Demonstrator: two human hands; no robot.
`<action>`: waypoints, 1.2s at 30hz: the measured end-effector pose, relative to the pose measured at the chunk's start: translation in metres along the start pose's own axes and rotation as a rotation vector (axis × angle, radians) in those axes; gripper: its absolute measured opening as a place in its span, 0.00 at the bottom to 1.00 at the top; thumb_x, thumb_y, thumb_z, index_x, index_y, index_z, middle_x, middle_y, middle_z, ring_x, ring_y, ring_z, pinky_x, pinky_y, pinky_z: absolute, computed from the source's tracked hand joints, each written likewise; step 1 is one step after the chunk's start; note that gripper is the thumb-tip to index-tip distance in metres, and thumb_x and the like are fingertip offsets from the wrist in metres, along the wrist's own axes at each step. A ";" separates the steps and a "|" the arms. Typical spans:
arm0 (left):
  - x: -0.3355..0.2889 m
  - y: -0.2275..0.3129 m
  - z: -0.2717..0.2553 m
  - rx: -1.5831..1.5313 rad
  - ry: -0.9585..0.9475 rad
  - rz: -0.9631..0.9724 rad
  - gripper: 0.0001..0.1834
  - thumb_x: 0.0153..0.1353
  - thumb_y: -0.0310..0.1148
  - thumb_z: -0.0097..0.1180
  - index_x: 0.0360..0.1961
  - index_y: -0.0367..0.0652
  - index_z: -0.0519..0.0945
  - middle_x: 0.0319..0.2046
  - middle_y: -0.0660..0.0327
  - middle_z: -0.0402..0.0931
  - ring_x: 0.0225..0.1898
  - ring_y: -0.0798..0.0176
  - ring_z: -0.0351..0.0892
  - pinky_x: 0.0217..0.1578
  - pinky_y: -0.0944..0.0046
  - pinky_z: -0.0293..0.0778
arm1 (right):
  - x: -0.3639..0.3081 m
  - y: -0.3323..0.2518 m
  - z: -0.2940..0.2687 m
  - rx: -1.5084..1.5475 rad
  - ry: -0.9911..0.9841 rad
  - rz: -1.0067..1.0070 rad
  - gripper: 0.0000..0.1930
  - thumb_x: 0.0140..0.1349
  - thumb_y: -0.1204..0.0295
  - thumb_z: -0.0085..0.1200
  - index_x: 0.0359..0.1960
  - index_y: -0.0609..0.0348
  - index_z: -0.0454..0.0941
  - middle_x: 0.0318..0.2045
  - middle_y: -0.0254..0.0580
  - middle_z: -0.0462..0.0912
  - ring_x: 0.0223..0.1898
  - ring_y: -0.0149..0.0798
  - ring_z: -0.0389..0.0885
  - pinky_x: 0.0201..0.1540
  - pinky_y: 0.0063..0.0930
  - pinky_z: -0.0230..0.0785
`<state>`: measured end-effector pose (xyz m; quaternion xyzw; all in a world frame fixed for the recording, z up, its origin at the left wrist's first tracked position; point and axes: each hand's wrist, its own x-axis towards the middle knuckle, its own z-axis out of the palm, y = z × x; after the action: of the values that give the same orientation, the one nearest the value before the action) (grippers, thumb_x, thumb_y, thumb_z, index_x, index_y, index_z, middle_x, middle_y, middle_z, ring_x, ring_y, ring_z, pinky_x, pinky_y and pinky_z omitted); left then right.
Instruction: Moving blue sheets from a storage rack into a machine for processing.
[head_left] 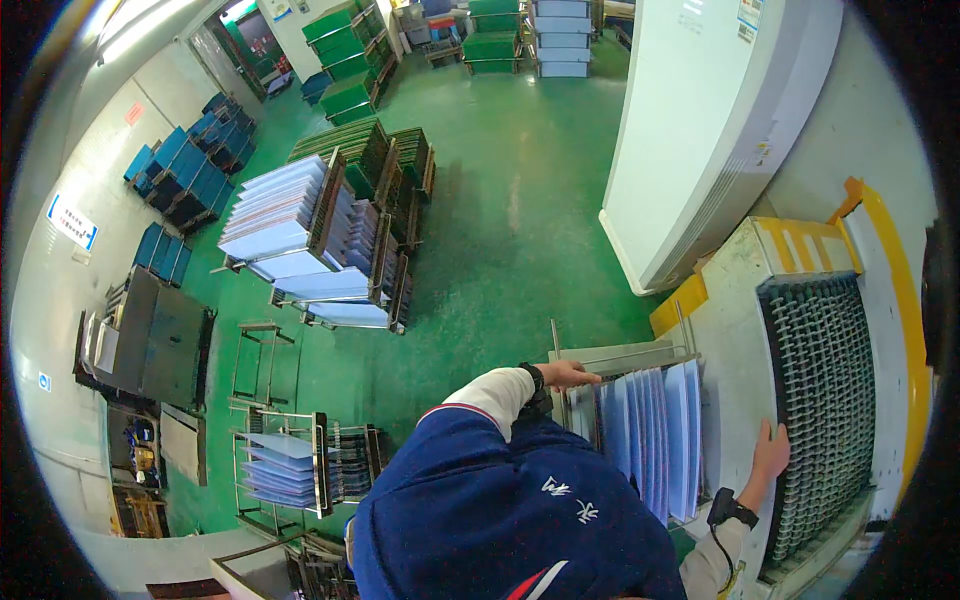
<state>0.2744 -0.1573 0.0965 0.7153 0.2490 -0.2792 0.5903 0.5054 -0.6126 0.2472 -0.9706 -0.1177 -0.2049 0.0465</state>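
Several thin light-blue boards (pixel 650 435) stand on edge, side by side, in a metal rack (pixel 625 357) in front of me. My left hand (pixel 570 375) reaches to the rack's far left end, its fingers stretched toward the upper corner of the nearest boards. Whether they touch a board or the frame I cannot tell. On the other side, my right hand (pixel 768 460) rests at the near edge of a roller conveyor (pixel 825 400), thumb apart from the fingers and nothing visible in it. Both wrists carry black bands; my blue-clad torso covers the rack's lower left part.
A pale machine housing (pixel 745 290) with yellow stripes borders the conveyor. Beyond it stands a tall white cabinet (pixel 700 130). Loaded board racks (pixel 300 230) stand on the green floor at left, a smaller rack (pixel 285 465) behind me. Green stacked bins (pixel 350 60) are far off.
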 end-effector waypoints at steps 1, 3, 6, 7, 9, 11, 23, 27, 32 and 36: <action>-0.002 0.001 0.000 -0.004 -0.002 -0.008 0.43 0.46 0.74 0.55 0.44 0.43 0.79 0.30 0.63 0.73 0.24 0.66 0.72 0.19 0.65 0.67 | 0.000 0.000 0.001 0.004 0.007 -0.005 0.26 0.61 0.47 0.50 0.36 0.63 0.77 0.31 0.59 0.81 0.33 0.61 0.79 0.33 0.50 0.69; -0.005 0.002 0.000 -0.011 0.009 -0.004 0.42 0.45 0.74 0.55 0.43 0.43 0.80 0.29 0.64 0.72 0.24 0.67 0.71 0.19 0.65 0.66 | 0.000 -0.001 0.002 0.012 0.022 -0.016 0.25 0.61 0.47 0.50 0.35 0.62 0.77 0.30 0.59 0.80 0.32 0.61 0.79 0.32 0.51 0.69; -0.007 0.004 0.000 -0.016 0.009 0.006 0.42 0.45 0.74 0.56 0.43 0.44 0.80 0.27 0.66 0.71 0.23 0.68 0.70 0.18 0.67 0.65 | 0.000 -0.004 -0.005 0.012 0.002 -0.013 0.25 0.61 0.47 0.50 0.35 0.61 0.77 0.29 0.59 0.80 0.31 0.61 0.79 0.32 0.51 0.69; -0.009 0.005 0.000 -0.019 0.010 0.008 0.41 0.45 0.74 0.56 0.42 0.45 0.80 0.26 0.66 0.71 0.22 0.68 0.70 0.18 0.67 0.65 | 0.000 -0.004 -0.005 0.015 -0.001 -0.013 0.25 0.61 0.47 0.50 0.35 0.61 0.77 0.29 0.58 0.80 0.31 0.61 0.79 0.32 0.51 0.69; -0.006 0.002 0.000 -0.015 0.013 0.000 0.41 0.45 0.74 0.56 0.43 0.46 0.80 0.26 0.67 0.70 0.22 0.68 0.70 0.18 0.68 0.64 | 0.001 -0.005 -0.005 0.020 -0.006 -0.012 0.25 0.61 0.47 0.50 0.34 0.61 0.77 0.28 0.58 0.80 0.31 0.61 0.79 0.32 0.51 0.69; -0.003 0.000 0.000 -0.011 0.014 -0.004 0.41 0.44 0.74 0.56 0.43 0.46 0.80 0.26 0.67 0.70 0.21 0.68 0.70 0.18 0.68 0.64 | 0.001 -0.007 -0.009 0.023 -0.027 0.002 0.25 0.61 0.47 0.50 0.34 0.61 0.77 0.29 0.58 0.80 0.31 0.61 0.78 0.32 0.51 0.69; -0.002 -0.001 0.001 -0.014 0.012 -0.010 0.43 0.44 0.74 0.56 0.46 0.46 0.80 0.28 0.65 0.72 0.22 0.67 0.70 0.18 0.67 0.65 | 0.000 -0.009 -0.008 -0.008 -0.005 0.016 0.26 0.61 0.45 0.50 0.36 0.61 0.77 0.31 0.58 0.81 0.33 0.61 0.79 0.33 0.51 0.69; -0.003 0.000 -0.001 -0.031 -0.008 0.005 0.44 0.44 0.74 0.56 0.47 0.45 0.79 0.29 0.64 0.72 0.22 0.67 0.69 0.18 0.67 0.65 | 0.001 -0.008 -0.009 0.000 -0.044 0.021 0.27 0.61 0.45 0.49 0.35 0.62 0.77 0.30 0.58 0.81 0.33 0.60 0.79 0.32 0.51 0.69; -0.005 0.001 -0.001 -0.035 -0.006 0.003 0.44 0.44 0.73 0.57 0.47 0.42 0.79 0.28 0.64 0.72 0.22 0.68 0.68 0.17 0.67 0.63 | 0.003 -0.010 -0.012 0.004 -0.101 0.025 0.27 0.61 0.45 0.49 0.33 0.61 0.77 0.29 0.58 0.81 0.31 0.60 0.79 0.31 0.51 0.68; -0.009 0.002 -0.001 -0.043 -0.003 0.008 0.44 0.44 0.73 0.57 0.46 0.42 0.79 0.28 0.65 0.71 0.21 0.69 0.67 0.17 0.68 0.61 | 0.000 -0.013 -0.012 -0.010 -0.012 0.016 0.27 0.61 0.45 0.49 0.32 0.61 0.76 0.29 0.58 0.80 0.31 0.61 0.79 0.31 0.51 0.68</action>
<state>0.2699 -0.1573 0.1043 0.7030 0.2511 -0.2723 0.6071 0.4973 -0.6013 0.2591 -0.9729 -0.1091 -0.1992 0.0423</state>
